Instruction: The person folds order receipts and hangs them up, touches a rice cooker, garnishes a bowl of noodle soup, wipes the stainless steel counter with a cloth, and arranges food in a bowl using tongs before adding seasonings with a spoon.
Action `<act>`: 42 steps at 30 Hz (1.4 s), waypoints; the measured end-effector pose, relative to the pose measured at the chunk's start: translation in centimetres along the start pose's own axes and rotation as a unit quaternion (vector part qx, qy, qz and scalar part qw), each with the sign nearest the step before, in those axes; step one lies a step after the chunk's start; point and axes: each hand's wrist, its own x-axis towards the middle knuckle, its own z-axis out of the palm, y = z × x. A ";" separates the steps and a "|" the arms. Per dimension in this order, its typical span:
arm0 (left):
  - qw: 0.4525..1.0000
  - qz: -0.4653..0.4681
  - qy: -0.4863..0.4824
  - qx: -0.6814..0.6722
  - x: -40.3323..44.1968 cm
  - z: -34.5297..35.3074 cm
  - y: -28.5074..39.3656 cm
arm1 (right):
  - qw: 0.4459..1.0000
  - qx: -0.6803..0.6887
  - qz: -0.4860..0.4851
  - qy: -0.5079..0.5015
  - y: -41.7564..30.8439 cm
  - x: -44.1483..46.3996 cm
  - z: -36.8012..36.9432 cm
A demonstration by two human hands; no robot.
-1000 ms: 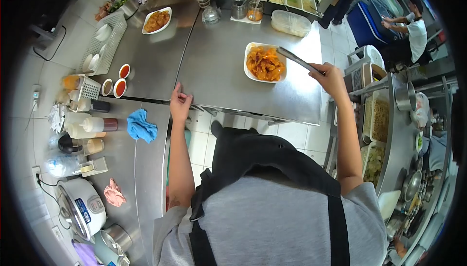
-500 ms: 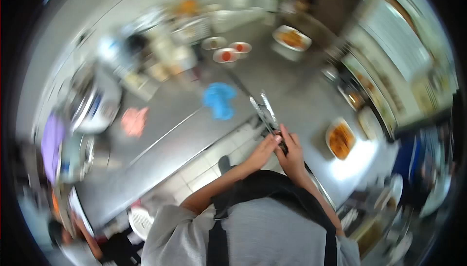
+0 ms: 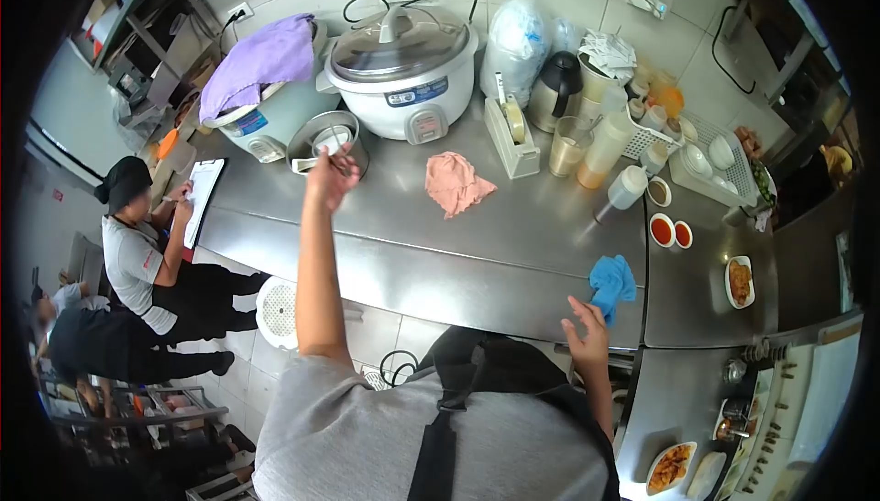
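My left hand [image 3: 334, 178] reaches to the front of a metal pot [image 3: 361, 142], its fingers apart over the near rim. Inside the pot a white round shape shows; the rest of its contents is unclear. Near a crumpled blue cloth [image 3: 611, 281] at the counter's front edge, my right hand [image 3: 587, 329] has its fingers spread and holds nothing. The metal tongs cannot be made out. A pink cloth [image 3: 454, 182] lies on the counter. The white dish of orange food [image 3: 670, 467] stands at the lower right.
Behind the pot stand a rice cooker [image 3: 400, 70] and another cooker under a purple cloth [image 3: 261, 59]. Bottles [image 3: 605, 148], sauce cups [image 3: 662, 231] and a basket [image 3: 715, 171] are to the right. A person [image 3: 137, 235] writes on a clipboard at left; a white stool [image 3: 277, 313] is nearby.
The view has swung left toward the cookers. My hands were together with the tongs half a second ago; now they are apart, the left at the pot and the right near the blue cloth.
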 end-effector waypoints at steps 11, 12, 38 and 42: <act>0.897 0.046 0.133 0.419 13.7 -11.5 5.8 | 0.960 -0.205 0.047 0.186 6.7 0.7 -1.8; 0.858 0.104 0.198 0.463 10.9 -8.3 5.1 | 0.940 -0.253 0.040 0.223 7.0 1.1 -2.0; 0.495 -0.289 -0.750 0.330 -43.8 41.6 -46.8 | 0.657 -0.141 0.573 0.469 4.2 -47.3 -23.1; 0.506 -0.273 -0.726 0.378 -50.3 45.0 -49.2 | 0.677 -0.379 0.540 0.325 9.1 -46.8 -27.2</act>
